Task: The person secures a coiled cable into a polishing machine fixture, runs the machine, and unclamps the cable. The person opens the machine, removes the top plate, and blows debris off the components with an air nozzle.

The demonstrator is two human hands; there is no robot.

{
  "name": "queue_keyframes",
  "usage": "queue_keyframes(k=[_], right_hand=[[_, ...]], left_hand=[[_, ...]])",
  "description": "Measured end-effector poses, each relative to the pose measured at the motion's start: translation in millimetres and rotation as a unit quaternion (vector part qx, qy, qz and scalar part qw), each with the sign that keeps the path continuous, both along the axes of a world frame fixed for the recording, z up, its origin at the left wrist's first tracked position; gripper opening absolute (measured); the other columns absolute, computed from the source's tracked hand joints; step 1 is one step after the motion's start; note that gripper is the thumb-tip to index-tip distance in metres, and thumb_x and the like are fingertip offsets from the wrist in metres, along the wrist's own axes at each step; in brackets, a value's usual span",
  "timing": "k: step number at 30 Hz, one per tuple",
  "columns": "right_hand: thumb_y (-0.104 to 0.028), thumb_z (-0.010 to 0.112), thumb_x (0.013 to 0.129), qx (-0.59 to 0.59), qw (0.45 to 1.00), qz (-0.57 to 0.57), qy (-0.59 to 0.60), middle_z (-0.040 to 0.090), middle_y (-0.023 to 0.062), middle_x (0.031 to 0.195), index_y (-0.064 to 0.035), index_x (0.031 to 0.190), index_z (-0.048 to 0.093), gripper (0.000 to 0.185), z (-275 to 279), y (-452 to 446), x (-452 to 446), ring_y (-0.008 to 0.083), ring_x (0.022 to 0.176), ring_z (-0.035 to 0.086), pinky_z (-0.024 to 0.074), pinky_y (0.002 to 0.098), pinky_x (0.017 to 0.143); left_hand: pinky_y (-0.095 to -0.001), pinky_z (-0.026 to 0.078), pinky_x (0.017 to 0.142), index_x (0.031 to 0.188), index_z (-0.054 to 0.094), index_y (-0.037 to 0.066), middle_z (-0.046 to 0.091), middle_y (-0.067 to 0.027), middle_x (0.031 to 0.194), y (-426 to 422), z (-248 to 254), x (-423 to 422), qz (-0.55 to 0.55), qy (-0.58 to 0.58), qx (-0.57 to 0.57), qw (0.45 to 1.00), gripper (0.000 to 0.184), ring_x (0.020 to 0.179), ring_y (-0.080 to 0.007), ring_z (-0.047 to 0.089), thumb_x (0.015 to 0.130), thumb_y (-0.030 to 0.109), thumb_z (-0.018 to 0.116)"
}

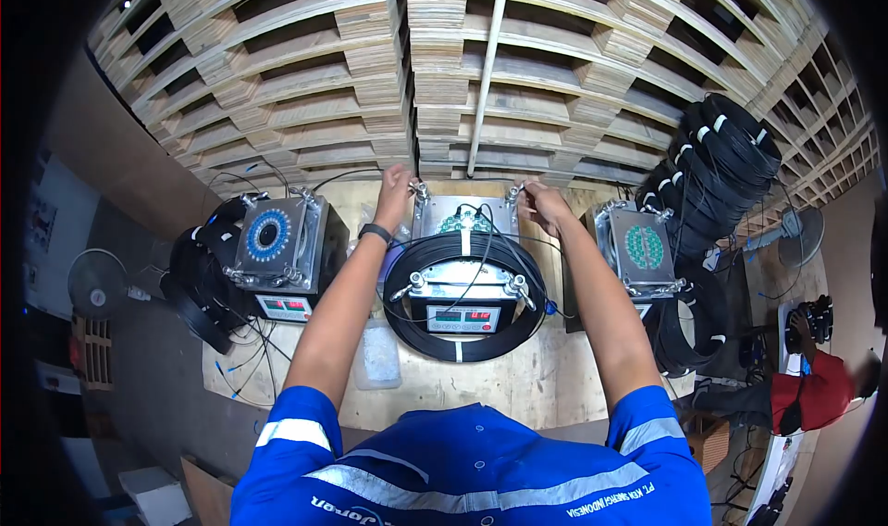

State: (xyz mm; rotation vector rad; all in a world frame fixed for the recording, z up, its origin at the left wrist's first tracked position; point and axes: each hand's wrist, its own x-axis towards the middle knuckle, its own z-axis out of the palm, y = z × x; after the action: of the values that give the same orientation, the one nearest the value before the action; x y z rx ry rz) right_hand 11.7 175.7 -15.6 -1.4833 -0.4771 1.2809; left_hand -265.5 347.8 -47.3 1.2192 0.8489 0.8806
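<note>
Two-handed reach to the far corners of the middle machine (449,274). Left hand (395,193), fingers bent, at one metal clamp (419,193); right hand (546,205), likewise bent, at a second clamp (514,194); grasping or merely touching, impossible to tell. Between both hands and nearer the body, around the machine's front, a black cable coil (492,348). Left of the left hand, a blue-ringed machine (285,248); right of the right hand, a green-plated machine (644,247).

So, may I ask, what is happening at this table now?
A person in blue has both hands at the middle machine: the left hand is at its far left fastener, the right hand by the far right one. A black coil frames its lit display. The left machine and right machine stand untouched.
</note>
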Motion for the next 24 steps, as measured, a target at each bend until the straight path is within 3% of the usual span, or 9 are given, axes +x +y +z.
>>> queue_keyframes(k=[1,3,4,8,12,15,18,22,24], right_hand=[[-0.027,0.047,0.103,0.026,0.998,-0.020,0.048,0.058,-0.0027,0.081,-0.0090,0.118,0.060,0.027,-4,0,0,0.0080,0.070,0.056,0.0513,0.0246,0.064],[-0.029,0.053,0.101,0.059,0.991,-0.055,0.102,0.056,-0.0036,0.072,-0.0091,0.105,0.063,0.023,-8,-1,-5,0.0068,0.060,0.052,0.0479,0.0209,0.054],[-0.029,0.053,0.101,0.058,0.992,-0.052,0.102,0.056,-0.0036,0.072,-0.0091,0.105,0.063,0.023,-12,2,-6,0.0068,0.060,0.052,0.0479,0.0209,0.054],[-0.036,0.059,0.097,0.021,0.995,-0.070,0.074,0.057,-0.0057,0.066,-0.0152,0.087,0.061,0.023,-12,3,-8,0.0062,0.054,0.052,0.0468,0.0189,0.050],[-0.037,0.060,0.097,-0.021,0.992,-0.094,0.082,0.056,-0.0069,0.066,-0.0167,0.089,0.062,0.022,-3,7,-10,0.0057,0.053,0.051,0.0473,0.0203,0.051],[-0.036,0.062,0.095,-0.018,0.990,-0.111,0.081,0.052,-0.0069,0.062,-0.0166,0.085,0.061,0.022,-4,10,-12,0.0072,0.047,0.047,0.0422,0.0212,0.043],[-0.041,0.066,0.092,-0.045,0.992,-0.108,0.043,0.049,-0.0051,0.058,-0.0164,0.075,0.057,0.031,-12,19,-12,0.0081,0.043,0.042,0.0383,0.0225,0.037],[-0.045,0.064,0.092,-0.099,0.981,-0.167,-0.009,0.048,-0.0047,0.057,-0.0174,0.071,0.055,0.036,-16,30,-19,0.0085,0.039,0.040,0.0349,0.0218,0.033],[-0.044,0.061,0.094,-0.066,0.981,-0.176,0.040,0.049,-0.0061,0.057,-0.0180,0.072,0.057,0.034,-15,29,-19,0.0069,0.039,0.039,0.0319,0.0206,0.033]], left_hand=[[-0.0270,0.048,0.075,0.119,0.053,0.001,0.062,-0.0058,0.100,1,-5,8,0.068,0.043,0.015,0.997,0.040,0.086,-0.0110,0.059,0.093,0.029,0.063],[-0.0279,0.046,0.058,0.090,0.063,0.003,0.062,-0.0012,0.076,7,-6,9,0.017,0.133,-0.002,0.991,0.022,0.062,-0.0105,0.055,0.089,0.024,0.070],[-0.0301,0.043,0.049,0.071,0.062,0.007,0.058,0.0007,0.064,10,-15,17,0.118,0.107,-0.026,0.987,0.023,0.051,-0.0109,0.051,0.086,0.021,0.073],[-0.0282,0.041,0.044,0.077,0.064,0.005,0.064,-0.0029,0.071,11,-13,17,0.117,0.004,-0.186,0.976,0.016,0.053,-0.0122,0.057,0.083,0.013,0.077],[-0.0298,0.049,0.049,0.088,0.067,0.002,0.071,-0.0087,0.082,1,0,19,0.129,-0.015,-0.226,0.966,0.016,0.059,-0.0154,0.064,0.083,0.013,0.076],[-0.0302,0.053,0.054,0.088,0.066,0.002,0.071,-0.0086,0.082,3,4,19,0.122,-0.006,-0.239,0.963,0.016,0.063,-0.0164,0.066,0.083,0.013,0.076],[-0.0299,0.050,0.047,0.082,0.059,-0.001,0.066,-0.0121,0.077,-1,9,22,0.145,-0.092,-0.255,0.952,0.014,0.057,-0.0188,0.063,0.083,0.000,0.073],[-0.0363,0.053,0.057,0.090,0.059,0.002,0.066,-0.0096,0.082,-6,22,15,0.127,-0.022,-0.256,0.958,0.014,0.069,-0.0200,0.065,0.085,0.003,0.072],[-0.0364,0.051,0.055,0.090,0.060,0.001,0.066,-0.0093,0.082,-4,19,15,0.128,-0.034,-0.259,0.957,0.014,0.068,-0.0199,0.065,0.084,0.003,0.073]])
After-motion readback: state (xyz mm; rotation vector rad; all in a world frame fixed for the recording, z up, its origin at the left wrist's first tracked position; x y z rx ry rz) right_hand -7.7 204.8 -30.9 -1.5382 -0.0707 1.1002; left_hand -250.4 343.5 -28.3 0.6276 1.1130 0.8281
